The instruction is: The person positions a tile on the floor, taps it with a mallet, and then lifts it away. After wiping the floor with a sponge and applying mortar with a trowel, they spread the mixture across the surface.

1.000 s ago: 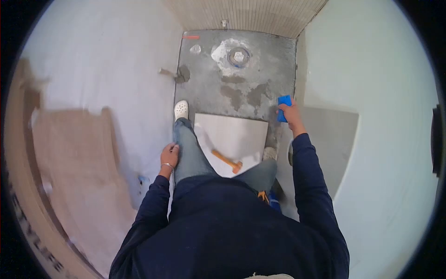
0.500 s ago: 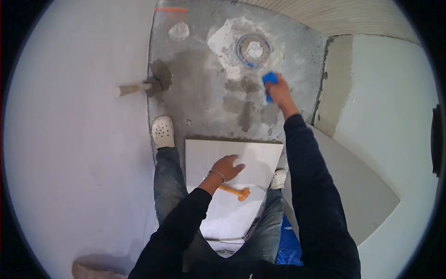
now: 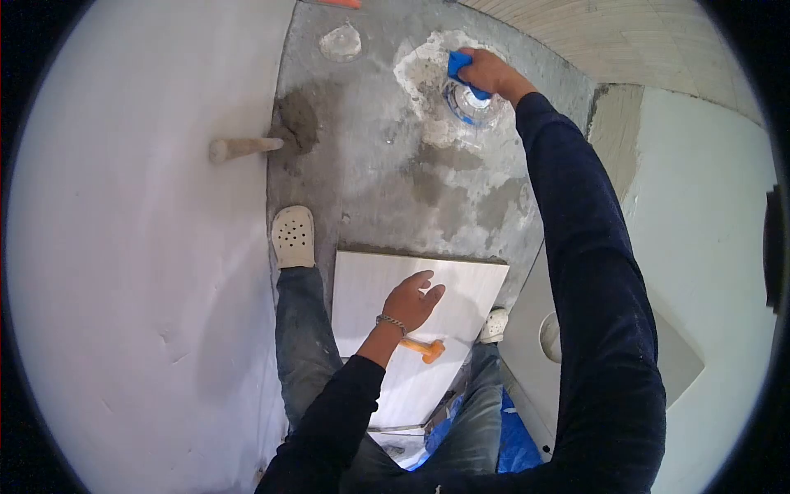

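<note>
My right hand grips a blue sponge-like pad over the round pipe opening in the concrete floor. White residue rings that opening. Above a large pale tile, my left hand has its fingers apart and holds nothing. An orange mallet lies on the tile just below the left hand, its handle partly hidden by my wrist. At the left, a trowel with a wooden handle rests at a dark patch of mortar.
My feet in cream clogs stand on either side of the tile. A grey panel with a round hole leans at the right. Blue sheeting lies below it. A white wall borders the left side, and a round white patch marks the floor.
My right hand has moved forward with the blue pad, from the bare floor to the pipe opening. My left hand has shifted slightly right over the tile. The view has shifted a little.
</note>
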Available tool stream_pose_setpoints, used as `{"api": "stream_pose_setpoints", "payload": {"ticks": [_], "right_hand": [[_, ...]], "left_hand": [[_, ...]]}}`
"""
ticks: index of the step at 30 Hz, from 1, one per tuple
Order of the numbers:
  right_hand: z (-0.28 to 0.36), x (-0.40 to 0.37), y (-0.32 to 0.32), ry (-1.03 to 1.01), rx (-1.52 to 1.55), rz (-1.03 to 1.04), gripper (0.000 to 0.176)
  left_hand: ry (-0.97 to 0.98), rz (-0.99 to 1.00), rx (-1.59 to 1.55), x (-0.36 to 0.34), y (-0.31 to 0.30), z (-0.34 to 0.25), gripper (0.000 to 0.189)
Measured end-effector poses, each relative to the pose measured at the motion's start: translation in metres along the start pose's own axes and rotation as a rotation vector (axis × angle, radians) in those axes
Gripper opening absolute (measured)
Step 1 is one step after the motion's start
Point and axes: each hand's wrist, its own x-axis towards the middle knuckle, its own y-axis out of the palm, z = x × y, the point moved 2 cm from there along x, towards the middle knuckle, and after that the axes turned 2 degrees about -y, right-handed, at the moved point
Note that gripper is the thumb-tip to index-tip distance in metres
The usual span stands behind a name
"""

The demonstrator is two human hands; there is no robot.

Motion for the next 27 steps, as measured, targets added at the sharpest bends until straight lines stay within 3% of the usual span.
{"api": "stream_pose_setpoints", "payload": {"ticks": [1,4,7,8,9,11,12,13,17,19,22,24,25,27], "right_hand": [[-0.002,0.009,-0.005,-0.004,-0.002,-0.003,0.03],[-0.022,0.046,-0.038,0.043,-0.063,-0.519,0.036],[-0.023,0.057,-0.055,-0.106,-0.232,-0.382,0.037],[-0.02,0.065,-0.063,-0.031,-0.136,-0.249,0.037],[-0.019,0.078,-0.068,-0.031,-0.139,-0.251,0.037],[-0.048,0.13,-0.071,-0.347,-1.102,-0.214,0.048],[0.021,0.067,-0.108,-0.015,-0.177,-0.444,0.046],[0.001,0.077,-0.117,-0.06,-0.239,-0.582,0.039],[-0.041,0.03,-0.179,0.132,-0.404,-0.629,0.028],[-0.152,0.025,-0.221,-0.008,-0.574,-0.659,0.037],[-0.153,-0.042,-0.235,0.146,-0.496,-0.574,0.037],[-0.111,-0.084,-0.227,0.398,-0.386,-0.26,0.036],[-0.121,-0.09,-0.231,0.407,-0.387,-0.261,0.036],[-0.168,-0.088,-0.252,0.191,-0.321,-0.217,0.036]], "left_hand": [[0.011,-0.015,-0.003,0.001,0.0,0.0,0.052],[0.041,-0.033,-0.006,0.0,0.0,-0.002,0.053],[0.07,-0.037,-0.004,0.002,-0.001,-0.007,0.053],[0.074,-0.035,0.003,0.002,-0.001,-0.008,0.053],[0.078,-0.033,0.002,0.004,-0.001,-0.008,0.053],[0.076,-0.064,0.035,0.007,-0.003,-0.008,0.051],[0.079,-0.06,0.038,0.007,-0.003,-0.012,0.051],[0.059,-0.067,0.029,0.007,-0.003,-0.017,0.05],[0.057,-0.078,0.03,0.008,-0.001,-0.023,0.048],[0.086,-0.083,0.027,0.012,0.002,-0.017,0.049],[0.092,-0.093,0.043,0.012,0.002,-0.023,0.048],[0.072,-0.089,0.062,0.014,0.005,-0.024,0.047],[0.076,-0.086,0.043,0.015,0.008,-0.022,0.046],[0.08,-0.075,0.029,0.016,0.015,-0.021,0.046]]}}
